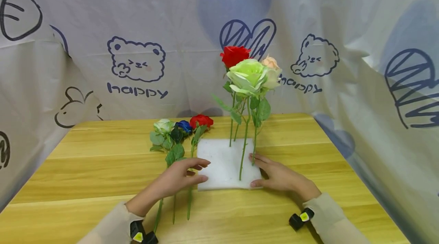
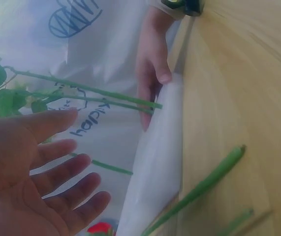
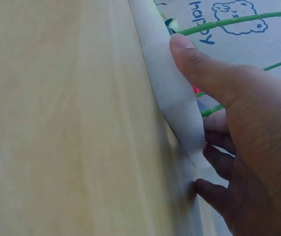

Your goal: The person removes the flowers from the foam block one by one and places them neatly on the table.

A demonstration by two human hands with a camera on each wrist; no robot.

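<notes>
A white foam block (image 1: 219, 168) lies flat on the wooden table, with several artificial roses upright in it. Among them are a red rose (image 1: 234, 55), a large pale green rose (image 1: 248, 74) and a peach rose (image 1: 270, 62). My right hand (image 1: 279, 175) holds the block's right edge, thumb (image 3: 184, 46) on the top face and the other fingers bent against the side. Near the left edge, my left hand (image 1: 175, 177) hovers above loose stems, its fingers spread apart. The left wrist view shows its palm (image 2: 12, 167) holding nothing.
Left of the block lie a pale green rose (image 1: 164, 126), a blue rose (image 1: 185, 126) and a red rose (image 1: 201, 121), stems toward the front. A white cloth (image 1: 192, 15) with drawings hangs behind and beside the table (image 1: 103, 175).
</notes>
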